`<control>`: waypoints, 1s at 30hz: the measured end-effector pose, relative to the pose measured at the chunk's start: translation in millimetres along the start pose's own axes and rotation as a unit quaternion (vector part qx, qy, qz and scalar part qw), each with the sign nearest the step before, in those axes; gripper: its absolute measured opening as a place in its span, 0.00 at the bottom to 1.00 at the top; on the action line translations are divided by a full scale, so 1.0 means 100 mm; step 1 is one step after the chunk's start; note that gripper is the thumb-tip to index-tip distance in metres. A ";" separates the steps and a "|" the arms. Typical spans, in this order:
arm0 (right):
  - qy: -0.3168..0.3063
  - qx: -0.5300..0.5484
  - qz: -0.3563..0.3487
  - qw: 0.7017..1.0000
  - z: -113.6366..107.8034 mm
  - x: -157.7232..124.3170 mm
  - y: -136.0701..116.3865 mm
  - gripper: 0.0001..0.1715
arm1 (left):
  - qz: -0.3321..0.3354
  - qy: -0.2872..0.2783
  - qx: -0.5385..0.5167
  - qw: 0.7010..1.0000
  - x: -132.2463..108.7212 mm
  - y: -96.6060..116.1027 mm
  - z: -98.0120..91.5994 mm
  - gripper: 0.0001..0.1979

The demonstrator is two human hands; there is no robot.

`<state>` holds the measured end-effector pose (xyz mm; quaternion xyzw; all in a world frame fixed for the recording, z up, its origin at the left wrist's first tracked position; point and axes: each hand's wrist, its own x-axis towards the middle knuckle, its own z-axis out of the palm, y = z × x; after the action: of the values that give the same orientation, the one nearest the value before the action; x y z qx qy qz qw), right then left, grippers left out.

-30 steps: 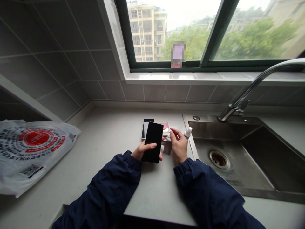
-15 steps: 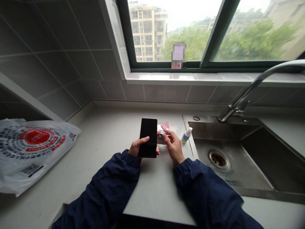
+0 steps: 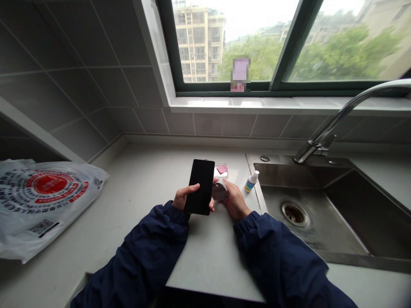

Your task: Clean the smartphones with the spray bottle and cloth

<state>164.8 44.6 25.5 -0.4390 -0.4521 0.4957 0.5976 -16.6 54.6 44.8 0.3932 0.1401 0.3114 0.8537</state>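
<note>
"What's over on the left?"
"A white plastic bag [image 3: 48,205] with a round red print, lying on the counter [image 3: 128,192]."
"And on the right?"
"A steel sink [image 3: 308,231] and curved faucet [image 3: 342,113] beneath a window [image 3: 257,42]."

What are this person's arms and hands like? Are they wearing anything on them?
Both arms are covered by long, dark navy sleeves, the left sleeve and the right sleeve, of a loose fabric that falls in soft folds, like a light jacket. Each ends in a gathered cuff. The left hand and right hand are bare, without gloves. No cables or markings show.
</note>
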 end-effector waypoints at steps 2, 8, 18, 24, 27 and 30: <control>-0.062 0.026 0.038 0.997 0.00 -0.01 -0.03 0.30 | 0.002 0.001 0.003 1.000 0.00 0.00 -0.01 0.43; -0.037 0.061 0.036 0.997 -0.07 0.04 0.03 0.25 | 0.017 0.010 0.008 1.000 -0.01 -0.01 -0.02 0.41; 0.118 -0.042 -0.118 0.985 -0.10 0.06 0.11 0.15 | 0.058 0.089 0.019 0.994 0.02 -0.03 0.06 0.40; 0.139 -0.171 -0.230 0.948 -0.09 -0.03 -0.05 0.10 | 0.029 0.119 0.029 0.992 0.04 -0.05 0.07 0.40; 0.143 -0.219 -0.261 0.929 -0.11 -0.04 -0.10 0.12 | 0.021 0.114 0.045 0.992 0.04 -0.08 0.06 0.41; 0.161 -0.237 -0.269 0.919 -0.12 -0.04 -0.15 0.12 | 0.006 0.096 0.051 0.994 0.05 -0.12 0.03 0.43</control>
<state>179.3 37.6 37.4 -0.5035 -0.5554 0.1172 0.6514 -6.3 50.0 38.2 0.4054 0.2346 0.3449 0.8134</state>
